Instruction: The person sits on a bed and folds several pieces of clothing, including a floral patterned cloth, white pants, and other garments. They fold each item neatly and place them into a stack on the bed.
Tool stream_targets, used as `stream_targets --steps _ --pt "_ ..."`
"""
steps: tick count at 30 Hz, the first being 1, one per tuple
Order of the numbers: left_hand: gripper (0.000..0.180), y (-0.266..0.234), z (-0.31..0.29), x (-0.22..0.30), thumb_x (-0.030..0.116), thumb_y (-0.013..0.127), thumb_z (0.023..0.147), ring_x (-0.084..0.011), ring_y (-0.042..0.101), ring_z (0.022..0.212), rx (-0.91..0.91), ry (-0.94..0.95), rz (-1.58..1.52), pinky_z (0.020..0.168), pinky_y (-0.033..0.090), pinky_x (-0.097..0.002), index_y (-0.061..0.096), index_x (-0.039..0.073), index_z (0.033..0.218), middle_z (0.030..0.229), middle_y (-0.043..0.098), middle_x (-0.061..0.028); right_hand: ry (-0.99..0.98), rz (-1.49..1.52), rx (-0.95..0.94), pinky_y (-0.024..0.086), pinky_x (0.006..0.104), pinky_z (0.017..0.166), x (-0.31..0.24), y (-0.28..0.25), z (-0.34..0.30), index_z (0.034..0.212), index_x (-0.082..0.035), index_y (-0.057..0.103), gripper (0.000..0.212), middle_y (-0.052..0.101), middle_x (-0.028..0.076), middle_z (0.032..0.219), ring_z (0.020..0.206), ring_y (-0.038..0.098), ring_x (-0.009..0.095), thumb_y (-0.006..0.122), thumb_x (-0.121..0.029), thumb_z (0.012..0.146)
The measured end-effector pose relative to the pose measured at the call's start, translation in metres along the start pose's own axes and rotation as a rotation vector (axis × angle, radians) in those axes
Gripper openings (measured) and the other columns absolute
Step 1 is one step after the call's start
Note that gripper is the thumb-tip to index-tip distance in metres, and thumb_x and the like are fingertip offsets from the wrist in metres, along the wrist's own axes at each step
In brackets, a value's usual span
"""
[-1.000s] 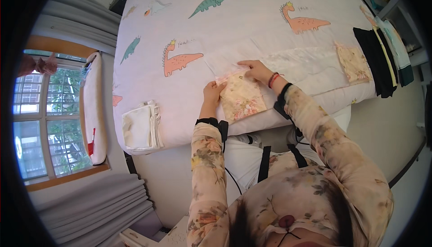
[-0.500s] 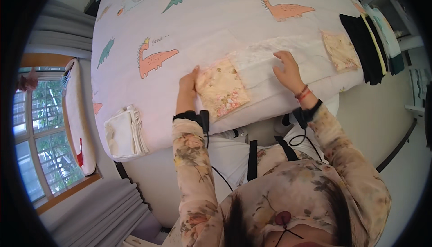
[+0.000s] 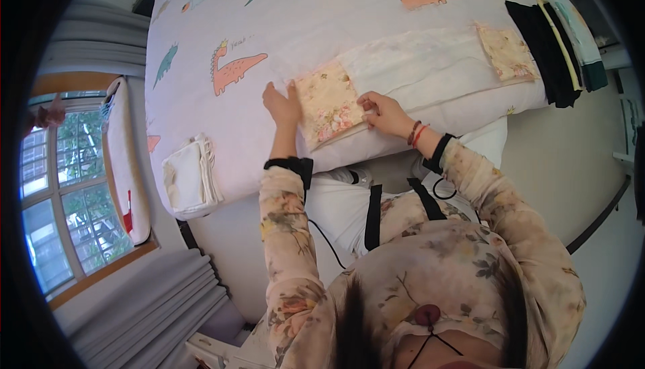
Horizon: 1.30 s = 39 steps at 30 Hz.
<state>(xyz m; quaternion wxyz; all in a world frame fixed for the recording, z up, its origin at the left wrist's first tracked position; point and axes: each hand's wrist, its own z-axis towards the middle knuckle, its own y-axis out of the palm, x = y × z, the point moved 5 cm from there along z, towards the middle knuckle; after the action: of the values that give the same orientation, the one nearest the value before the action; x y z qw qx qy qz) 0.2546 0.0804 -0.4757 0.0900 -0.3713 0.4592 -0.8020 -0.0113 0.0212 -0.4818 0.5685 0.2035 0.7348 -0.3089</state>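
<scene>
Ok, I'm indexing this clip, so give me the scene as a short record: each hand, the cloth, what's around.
left hand: open, thumb at the left edge of the left floral cloth panel
right hand: fingers at that panel's right edge; whether they pinch it is unclear
between panels: white fabric strip, reaching toward the right floral cloth panel
surface: dinosaur-print bedsheet
bed's left corner: folded white cloth
bed's right edge: folded black cloth
far left: window
</scene>
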Motion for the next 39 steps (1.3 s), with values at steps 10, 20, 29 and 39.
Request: stream_targets --steps 10,20,29,39 --pt "0.051 -0.035 -0.092 0.049 0.026 0.048 0.091 -0.0436 0.02 0.133 -0.236 0.326 0.092 0.101 0.013 -0.0654 0.037 0.004 0.135 0.142 0.028 -0.0234 -0.204 -0.239 0.001 0.048 0.0351 0.065 -0.026 0.011 -0.011 0.088 -0.001 0.064 0.022 0.06 0.015 0.076 0.07 0.06 0.028 0.058 -0.002 0.067" --pt "0.049 -0.009 -0.097 0.063 0.034 0.045 0.091 -0.044 0.015 0.134 -0.331 0.441 0.234 0.099 0.011 -0.0693 0.039 0.017 0.137 0.146 0.025 -0.0172 -0.231 -0.511 0.039 0.048 0.0387 0.074 -0.011 0.014 -0.022 0.098 -0.004 0.063 0.03 0.059 0.018 0.094 0.084 0.058 0.031 0.059 -0.006 0.069" --pt "0.063 0.022 -0.111 0.048 0.046 0.049 0.084 -0.0516 0.003 0.134 -0.445 0.407 0.39 0.097 0.006 -0.0731 0.031 0.027 0.142 0.151 0.013 -0.0131 -0.41 -0.958 -0.173 0.006 0.0403 0.114 -0.032 0.06 -0.034 0.134 0.005 0.035 0.079 0.023 0.021 0.146 0.139 0.01 0.032 0.061 -0.042 0.077" --pt "0.066 0.03 -0.09 0.044 0.052 0.045 0.084 -0.0484 -0.004 0.135 -0.563 0.299 0.423 0.095 0.001 -0.0745 0.026 0.03 0.143 0.153 0.008 -0.0103 -0.402 -1.102 -0.162 0.009 0.0419 0.113 -0.004 0.055 -0.03 0.136 0.004 0.031 0.083 0.02 0.021 0.147 0.139 0.012 0.032 0.063 -0.043 0.075"
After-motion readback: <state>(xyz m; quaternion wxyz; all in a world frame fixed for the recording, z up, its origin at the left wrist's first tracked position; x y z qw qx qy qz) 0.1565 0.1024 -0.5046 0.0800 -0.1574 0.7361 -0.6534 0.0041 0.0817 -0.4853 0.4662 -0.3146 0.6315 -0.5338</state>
